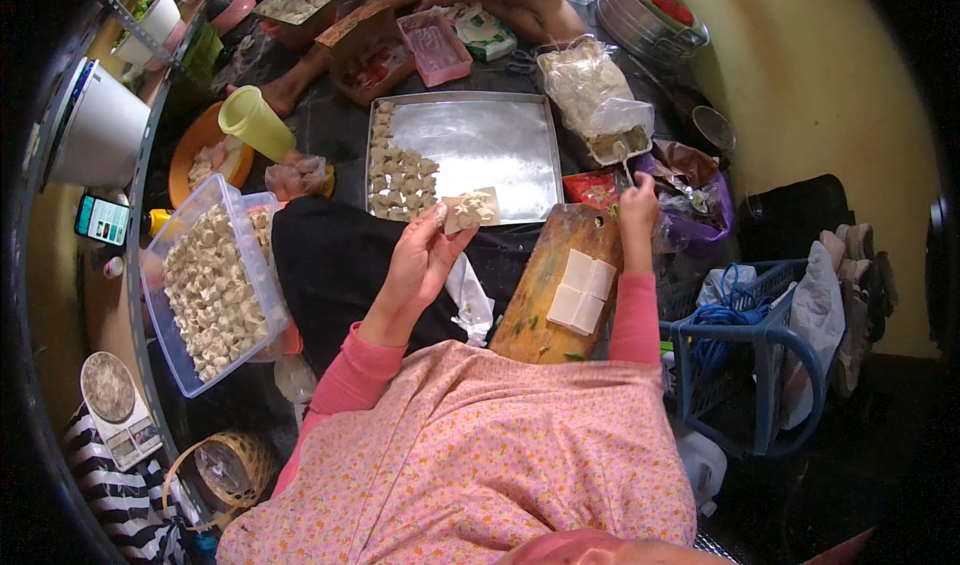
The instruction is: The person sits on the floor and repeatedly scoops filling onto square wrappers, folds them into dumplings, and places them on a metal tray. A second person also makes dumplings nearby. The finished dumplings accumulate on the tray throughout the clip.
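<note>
My left hand (429, 248) holds a square dough wrapper (451, 224) with a lump of pale filling (475, 208) spread on it. It hovers over the near edge of a metal baking tray (495, 137), whose left side bears rows of folded dumplings (401, 179). My right hand (637, 201) grips the handle of a small spoon (625, 158); its tip is at the near end of a plastic-covered container of filling (589, 89). Below that hand lies a wooden cutting board (525, 302) with stacks of square wrappers (583, 291).
On my left a clear plastic box (244, 325) is full of dumplings, near a yellow cup (257, 122). A blue plastic basket (750, 332) with blue rope stands right. Opposite, another person's leg (555, 17) shows beside a pink tray (435, 47) and a steamer pot (645, 21).
</note>
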Tool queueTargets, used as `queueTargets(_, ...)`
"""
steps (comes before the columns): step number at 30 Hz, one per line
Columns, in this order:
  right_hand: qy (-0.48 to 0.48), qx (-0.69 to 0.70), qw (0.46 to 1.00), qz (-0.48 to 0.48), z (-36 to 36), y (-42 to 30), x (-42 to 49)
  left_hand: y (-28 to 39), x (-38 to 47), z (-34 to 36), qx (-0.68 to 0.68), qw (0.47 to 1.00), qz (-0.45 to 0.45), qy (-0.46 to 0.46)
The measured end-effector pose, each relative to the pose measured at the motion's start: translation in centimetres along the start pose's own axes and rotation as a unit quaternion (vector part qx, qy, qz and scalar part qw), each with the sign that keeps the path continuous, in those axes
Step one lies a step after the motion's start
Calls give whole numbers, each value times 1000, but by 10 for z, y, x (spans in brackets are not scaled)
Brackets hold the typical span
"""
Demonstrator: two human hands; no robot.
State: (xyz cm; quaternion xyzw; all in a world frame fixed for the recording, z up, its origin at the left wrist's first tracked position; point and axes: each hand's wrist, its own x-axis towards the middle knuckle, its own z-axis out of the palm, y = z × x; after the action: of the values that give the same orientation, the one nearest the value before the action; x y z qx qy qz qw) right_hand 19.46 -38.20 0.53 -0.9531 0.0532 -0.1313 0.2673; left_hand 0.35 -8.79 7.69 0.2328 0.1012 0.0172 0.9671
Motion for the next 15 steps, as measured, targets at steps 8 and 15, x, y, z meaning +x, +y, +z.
queueTargets(8,-161,292,923,-190,-4,-85,-28,9,-6,1,-22,1000,0,17)
queueTargets(15,-305,510,772,-224,-32,-154,-134,1,-8,-1,23,999,-23,-27)
